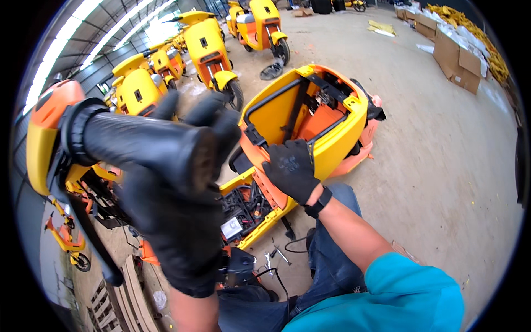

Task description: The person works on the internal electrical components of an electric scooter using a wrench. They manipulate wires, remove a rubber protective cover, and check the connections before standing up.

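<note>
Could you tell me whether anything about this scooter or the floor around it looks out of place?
Yes: the yellow scooter lies tipped on the concrete with its body panel off and wiring exposed. Loose wrenches lie on the floor beside it. The right hand rests on its orange panel; the left hand grips the handlebar grip.

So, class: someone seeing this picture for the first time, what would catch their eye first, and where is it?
Closest to the camera, the gloved left hand wraps a black handlebar grip on the left. At centre, the gloved right hand rests on the edge of a yellow and orange scooter body lying opened on the concrete floor. Behind, upper left, stands a row of yellow scooters.
</note>
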{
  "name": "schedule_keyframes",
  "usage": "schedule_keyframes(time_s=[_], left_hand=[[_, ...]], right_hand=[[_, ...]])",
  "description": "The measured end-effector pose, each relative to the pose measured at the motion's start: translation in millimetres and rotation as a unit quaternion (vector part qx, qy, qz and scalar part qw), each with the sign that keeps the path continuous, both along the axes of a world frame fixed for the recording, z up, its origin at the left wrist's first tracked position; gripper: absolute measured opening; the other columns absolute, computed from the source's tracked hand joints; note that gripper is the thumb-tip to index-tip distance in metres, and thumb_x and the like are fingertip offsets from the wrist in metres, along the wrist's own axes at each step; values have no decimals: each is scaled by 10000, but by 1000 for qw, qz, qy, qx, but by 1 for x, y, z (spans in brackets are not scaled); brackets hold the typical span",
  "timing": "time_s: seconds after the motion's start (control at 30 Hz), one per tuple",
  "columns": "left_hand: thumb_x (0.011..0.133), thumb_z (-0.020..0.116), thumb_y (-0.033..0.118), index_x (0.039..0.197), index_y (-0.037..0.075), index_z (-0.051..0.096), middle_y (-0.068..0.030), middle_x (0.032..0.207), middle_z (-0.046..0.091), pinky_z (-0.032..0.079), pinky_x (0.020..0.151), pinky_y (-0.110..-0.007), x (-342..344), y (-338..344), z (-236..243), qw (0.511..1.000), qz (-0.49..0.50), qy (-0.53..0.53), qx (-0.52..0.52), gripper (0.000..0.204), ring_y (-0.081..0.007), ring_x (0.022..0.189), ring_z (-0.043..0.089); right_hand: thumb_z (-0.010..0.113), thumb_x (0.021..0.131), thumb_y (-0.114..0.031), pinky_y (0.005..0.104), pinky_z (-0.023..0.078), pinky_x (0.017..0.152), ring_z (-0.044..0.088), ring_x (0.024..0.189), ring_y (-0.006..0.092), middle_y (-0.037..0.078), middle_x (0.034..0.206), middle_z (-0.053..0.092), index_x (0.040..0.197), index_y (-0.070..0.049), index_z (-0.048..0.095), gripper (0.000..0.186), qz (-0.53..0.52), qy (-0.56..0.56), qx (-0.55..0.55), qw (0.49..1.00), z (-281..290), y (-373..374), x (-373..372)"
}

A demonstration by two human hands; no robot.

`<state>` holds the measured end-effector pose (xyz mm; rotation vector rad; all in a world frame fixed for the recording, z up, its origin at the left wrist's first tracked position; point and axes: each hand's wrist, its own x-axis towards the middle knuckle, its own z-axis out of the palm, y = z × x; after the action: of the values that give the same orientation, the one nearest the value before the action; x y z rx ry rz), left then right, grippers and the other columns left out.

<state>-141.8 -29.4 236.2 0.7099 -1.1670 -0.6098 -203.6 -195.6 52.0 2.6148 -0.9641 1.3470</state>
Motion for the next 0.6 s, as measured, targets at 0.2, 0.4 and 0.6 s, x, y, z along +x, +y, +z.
schedule_keyframes(time_s=[0.2, 0.4, 0.6], left_hand=[[1024, 422, 191, 1411, -43, 352, -240, 1375, 484, 448, 1054, -406, 17, -11, 3, 984, 104, -134, -45, 458, -304, 1240, 532], [1001, 509, 261, 1286, -8, 550, -131, 1268, 590, 462, 945, -284, 17, 4, 14, 736, 509, -445, 34, 394, -192, 1092, 591], [981, 481, 293, 1359, 15, 458, -154, 1328, 522, 382, 1029, -318, 52, 18, 10, 988, 133, -75, -15, 470, -244, 1204, 505]], right_hand=[[643, 737, -217, 443, 390, 766, 562, 755, 278, 76, 743, 581, 801, -96, 584, 149, 9, -28, -45, 999, -32, -27, -20], [622, 799, -281, 408, 383, 771, 574, 778, 257, 87, 774, 610, 861, -86, 603, 205, -56, 99, 18, 993, -13, -16, -15], [632, 817, -286, 438, 397, 859, 580, 870, 311, 115, 862, 629, 1062, 8, 578, 387, 31, -10, 52, 998, 5, -2, -32]])
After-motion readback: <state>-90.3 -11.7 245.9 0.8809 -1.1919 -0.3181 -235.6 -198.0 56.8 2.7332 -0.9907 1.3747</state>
